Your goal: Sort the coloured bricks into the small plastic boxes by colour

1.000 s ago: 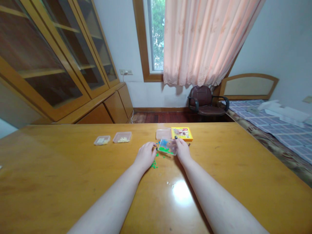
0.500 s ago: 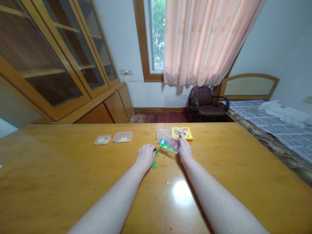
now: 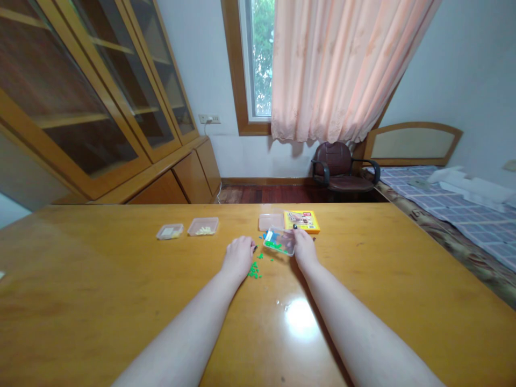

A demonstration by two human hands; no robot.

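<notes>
My right hand [image 3: 305, 248] grips the right side of a clear plastic box [image 3: 287, 247], which is tilted just above the table. Several small green pieces [image 3: 276, 246] lie inside it. Left of the box, my left hand [image 3: 239, 253] is closed with the fingertips together; a bit of green shows at them, too small to name. Loose green pieces [image 3: 253, 270] are scattered on the table beside that hand. Blue pieces [image 3: 271, 236] show behind and through the clear box.
A yellow printed box [image 3: 302, 220] and a shallow clear tray [image 3: 271, 220] stand behind my hands. Farther left are two more clear boxes, one with cream pieces [image 3: 202, 231], the other a small lidded-looking box [image 3: 170, 231]. All rest on the wooden table [image 3: 100, 301].
The clear box has shifted slightly left and tipped more toward me, its green pieces now along the near side. My left hand has drawn slightly left, uncovering more green pieces.
</notes>
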